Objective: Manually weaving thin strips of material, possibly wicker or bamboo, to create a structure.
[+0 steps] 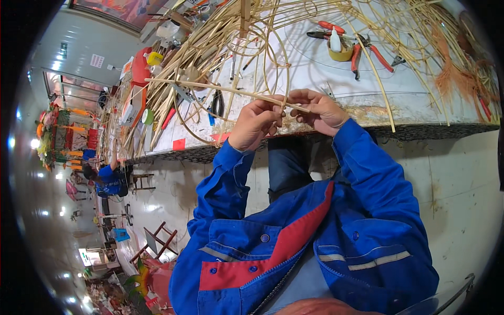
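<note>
A long pale bamboo strip [226, 90] runs slantwise over the near edge of the table, its right end between my two hands. My left hand [253, 125] pinches it with curled fingers, close to where a thin bent cane hoop [287, 79] crosses it. On the other side of that crossing, my right hand [321, 111] is closed with thumb and fingertips on the strip's end. The crossing looks wrapped with something pale, too small to make out. The hoop belongs to an open frame of bent strips reaching back over the table.
Black-handled pliers [216, 103] lie left of my hands. Red-handled cutters [378, 55] and a white bottle [335, 40] in a tape roll [340, 53] are at the back right. Loose strips [184, 55] pile up at the left. Far left, another person [109, 181] sits.
</note>
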